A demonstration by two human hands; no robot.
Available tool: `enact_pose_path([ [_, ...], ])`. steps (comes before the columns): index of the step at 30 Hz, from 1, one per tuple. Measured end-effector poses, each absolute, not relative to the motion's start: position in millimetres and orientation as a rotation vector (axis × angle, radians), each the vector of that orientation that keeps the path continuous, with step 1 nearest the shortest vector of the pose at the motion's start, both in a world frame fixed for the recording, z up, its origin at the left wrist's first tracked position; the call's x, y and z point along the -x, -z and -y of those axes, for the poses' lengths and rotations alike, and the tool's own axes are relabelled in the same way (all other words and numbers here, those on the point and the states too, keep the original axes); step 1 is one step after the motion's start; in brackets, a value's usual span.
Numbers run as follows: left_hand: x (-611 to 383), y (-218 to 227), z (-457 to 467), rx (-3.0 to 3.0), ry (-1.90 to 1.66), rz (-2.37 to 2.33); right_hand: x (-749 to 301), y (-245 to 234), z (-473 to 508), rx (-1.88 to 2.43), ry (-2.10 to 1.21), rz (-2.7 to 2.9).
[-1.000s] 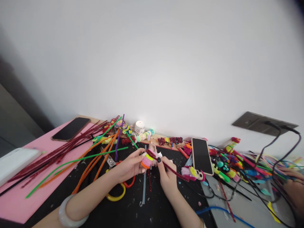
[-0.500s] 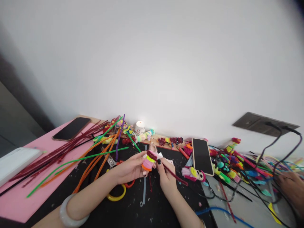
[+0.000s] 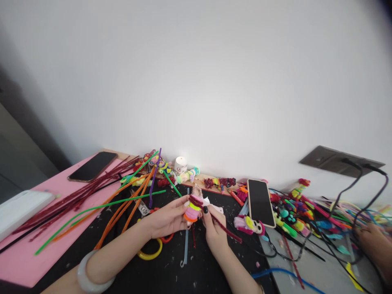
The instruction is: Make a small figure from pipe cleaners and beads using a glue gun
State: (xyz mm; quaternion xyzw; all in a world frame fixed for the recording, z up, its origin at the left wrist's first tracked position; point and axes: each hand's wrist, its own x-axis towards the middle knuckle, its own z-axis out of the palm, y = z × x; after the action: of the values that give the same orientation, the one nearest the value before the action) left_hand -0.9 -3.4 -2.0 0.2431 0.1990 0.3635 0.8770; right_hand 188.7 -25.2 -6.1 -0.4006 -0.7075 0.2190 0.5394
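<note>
My left hand (image 3: 170,216) is closed around a small pipe-cleaner figure (image 3: 192,213), banded in dark red, yellow, pink and orange. A dark red pipe cleaner (image 3: 226,231) runs from the figure's upper band, and my right hand (image 3: 216,230) pinches it close to the figure. Its loose end sticks out past my right hand to the lower right. Under my left wrist lie scissors (image 3: 150,250) with yellow handle loops, partly hidden by the arm. A white item (image 3: 217,209) shows behind my right fingers; I cannot make out what it is.
Dark red pipe cleaners (image 3: 82,200) and orange ones (image 3: 122,210) lie to the left, near a dark phone (image 3: 92,166). A second phone (image 3: 261,203) leans at the right beside a pink figure (image 3: 249,225). A paper cup (image 3: 180,165) stands by the wall. Another person's hand (image 3: 372,241) is far right.
The dark red pipe cleaner now lies closer round the figure's top band. The figure has turned slightly in my left hand, and both hands stay nearly in place.
</note>
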Motion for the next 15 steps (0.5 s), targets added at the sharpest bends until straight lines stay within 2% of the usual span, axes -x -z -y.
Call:
enact_pose_path([
  [15,-3.4,-10.9,3.0,-0.576,-0.798,-0.54,-189.2,2.1,25.1,0.963,-0.452,1.722],
])
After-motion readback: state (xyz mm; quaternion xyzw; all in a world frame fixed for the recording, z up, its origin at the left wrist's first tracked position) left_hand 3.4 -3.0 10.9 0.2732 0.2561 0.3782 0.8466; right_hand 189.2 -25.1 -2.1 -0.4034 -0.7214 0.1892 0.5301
